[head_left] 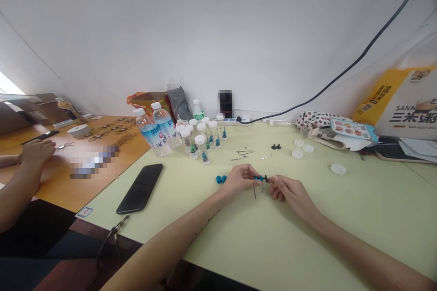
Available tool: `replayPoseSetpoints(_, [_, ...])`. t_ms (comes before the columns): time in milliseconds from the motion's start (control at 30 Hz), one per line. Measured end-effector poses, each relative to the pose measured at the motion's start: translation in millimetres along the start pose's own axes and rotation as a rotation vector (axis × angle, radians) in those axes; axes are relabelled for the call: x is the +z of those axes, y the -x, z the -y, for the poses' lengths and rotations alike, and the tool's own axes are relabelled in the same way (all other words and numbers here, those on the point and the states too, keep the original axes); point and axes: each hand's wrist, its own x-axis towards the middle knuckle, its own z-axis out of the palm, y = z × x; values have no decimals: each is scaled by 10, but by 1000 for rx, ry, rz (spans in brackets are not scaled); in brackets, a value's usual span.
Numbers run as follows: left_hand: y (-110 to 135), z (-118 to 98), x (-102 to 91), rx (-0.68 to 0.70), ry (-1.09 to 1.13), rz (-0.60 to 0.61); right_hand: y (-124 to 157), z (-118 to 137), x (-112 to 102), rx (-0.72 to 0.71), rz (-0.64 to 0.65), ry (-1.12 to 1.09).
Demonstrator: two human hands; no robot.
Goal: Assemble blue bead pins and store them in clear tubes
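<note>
My left hand [242, 179] is closed, its fingertips pinching a small blue part [258, 178]. A small black piece [266, 178] sticks out of the blue part's right end. At that end, the thumb and fingers of my right hand [284, 187] are pinched together on the black piece; how they grip it is partly hidden. A thin metal rod [263, 187] slants down just below, between both hands. Another dark thin rod [255, 192] shows under my left fingertips. Two blue round parts [221, 179] rest beside my left hand.
Behind my hands lie thin bent rods [243, 153], two black parts [276, 146] and white caps [297, 153]. White-capped tubes [200, 145] and water bottles [157, 134] stand back left. A phone [140, 188] lies left; another person's hand [38, 150] rests on the orange table [102, 125].
</note>
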Motion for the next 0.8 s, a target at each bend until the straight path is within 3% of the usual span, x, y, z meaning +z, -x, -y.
replayPoseSetpoints(800, [-15,-17,-13,7,13,-9,-3,32,0,16,-24,-10])
